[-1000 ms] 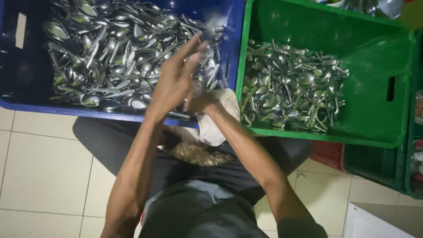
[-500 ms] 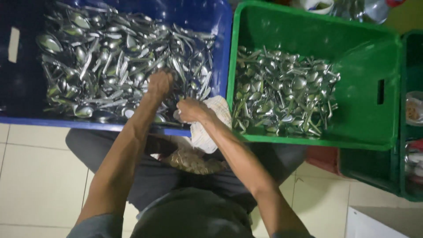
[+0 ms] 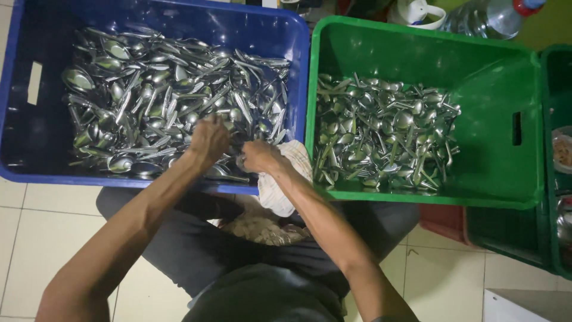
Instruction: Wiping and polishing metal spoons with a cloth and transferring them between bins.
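Note:
A blue crate [image 3: 36, 161] on my left holds a heap of metal spoons [image 3: 161, 101]. To its right, a green crate [image 3: 494, 185] holds another pile of spoons [image 3: 381, 131]. My left hand [image 3: 208, 140] is down in the blue crate's near right corner, fingers closed among the spoons. My right hand [image 3: 259, 156] sits close beside it, gripping a white cloth [image 3: 283, 188] that hangs over the blue crate's front rim. Whether either hand has a spoon in it is hidden by the fingers.
A second green crate [image 3: 557, 179] stands at the far right edge. A clear plastic bottle [image 3: 485, 18] and a white container [image 3: 420, 12] sit behind the green crate. My dark trousers and a tiled floor [image 3: 36, 238] lie below the crates.
My left hand, raised with fingers spread a second ago, has dropped into the spoons and closed. The right hand with the cloth has stayed at the blue crate's rim.

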